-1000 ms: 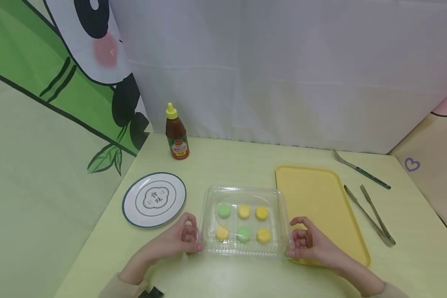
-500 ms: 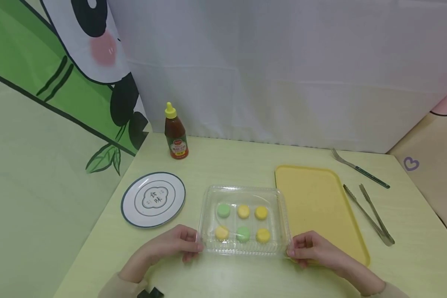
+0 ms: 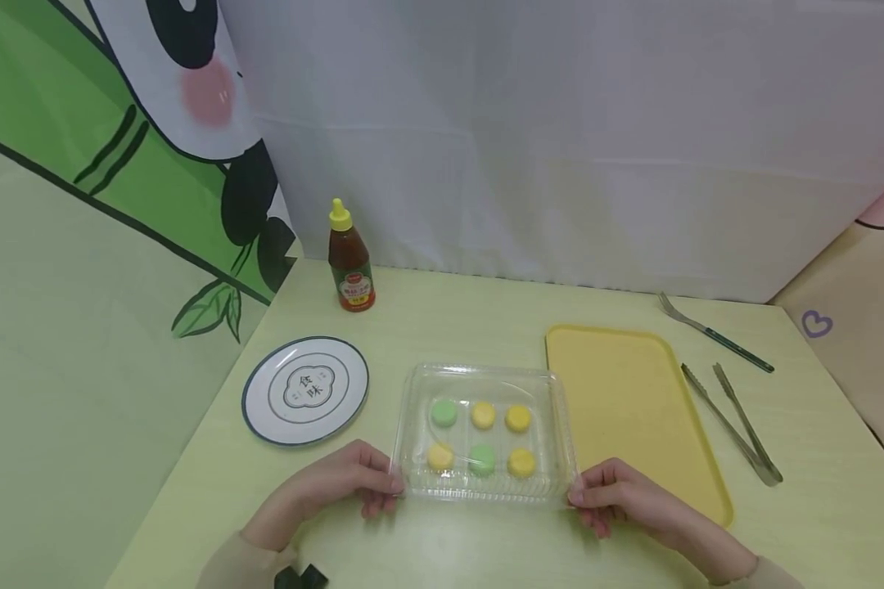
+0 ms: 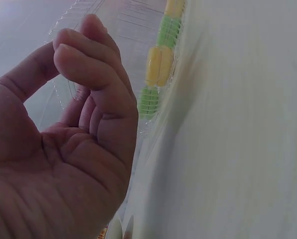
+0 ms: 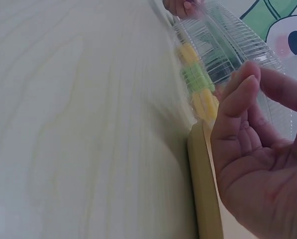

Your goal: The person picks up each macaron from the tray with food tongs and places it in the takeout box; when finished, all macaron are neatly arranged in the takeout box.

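Observation:
A clear plastic clamshell box (image 3: 501,494) sits in the middle of the table in the head view, its lid down. Inside are several macarons, among them a green macaron (image 3: 482,460) and a yellow macaron (image 3: 518,418). My left hand (image 3: 342,484) pinches the box's rim at the near left corner between thumb and fingers. At the near right corner my right hand (image 3: 622,496) pinches the rim the same way. Both wrist views show the curled fingers at the box edge, with macarons (image 4: 159,65) behind the clear wall.
Right of the box, partly under its edge, lies a yellow tray (image 3: 633,409). Beyond it are metal tongs (image 3: 744,433) and a fork (image 3: 714,334). To the left are a white plate (image 3: 305,421) and, farther back, a sauce bottle (image 3: 352,270).
The fingers of both hands, held up off the corners a second ago, have curled down under the rim. The box has stayed in about the same place.

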`<state>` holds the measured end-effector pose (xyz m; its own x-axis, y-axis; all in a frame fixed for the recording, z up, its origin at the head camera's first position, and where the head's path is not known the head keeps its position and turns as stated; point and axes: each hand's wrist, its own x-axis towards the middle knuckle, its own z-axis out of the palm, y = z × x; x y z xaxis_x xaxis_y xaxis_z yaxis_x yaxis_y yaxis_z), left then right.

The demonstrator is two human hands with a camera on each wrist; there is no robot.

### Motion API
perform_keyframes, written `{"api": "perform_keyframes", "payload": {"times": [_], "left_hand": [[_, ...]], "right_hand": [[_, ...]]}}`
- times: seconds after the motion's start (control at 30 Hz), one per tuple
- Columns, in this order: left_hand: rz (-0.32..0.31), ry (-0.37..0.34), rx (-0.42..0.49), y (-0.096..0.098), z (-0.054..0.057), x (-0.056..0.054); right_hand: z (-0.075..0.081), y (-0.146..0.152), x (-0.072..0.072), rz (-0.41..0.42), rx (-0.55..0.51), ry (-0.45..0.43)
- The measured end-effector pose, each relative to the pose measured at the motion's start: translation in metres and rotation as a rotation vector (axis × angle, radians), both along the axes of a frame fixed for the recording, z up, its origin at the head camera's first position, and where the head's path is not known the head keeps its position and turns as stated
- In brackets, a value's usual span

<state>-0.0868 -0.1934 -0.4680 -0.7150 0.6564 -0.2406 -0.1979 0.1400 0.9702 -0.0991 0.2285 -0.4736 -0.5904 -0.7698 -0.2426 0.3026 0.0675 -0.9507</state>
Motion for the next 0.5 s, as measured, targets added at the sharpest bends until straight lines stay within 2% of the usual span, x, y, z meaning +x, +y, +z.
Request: {"api": "perform_keyframes", "payload": {"times": [0.2,0.5], "left_hand": [[0.001,-0.004,-0.002,0.0005,0.0007,0.0010],[0.074,-0.058,-0.003,0.0029,-0.0012,0.0018]], "right_hand": [[-0.0043,-0.0004,-0.0001,-0.004,-0.018,0.005],[-0.0009,-0.0041,0.0022,-0.058,0.005,0.034]]}}
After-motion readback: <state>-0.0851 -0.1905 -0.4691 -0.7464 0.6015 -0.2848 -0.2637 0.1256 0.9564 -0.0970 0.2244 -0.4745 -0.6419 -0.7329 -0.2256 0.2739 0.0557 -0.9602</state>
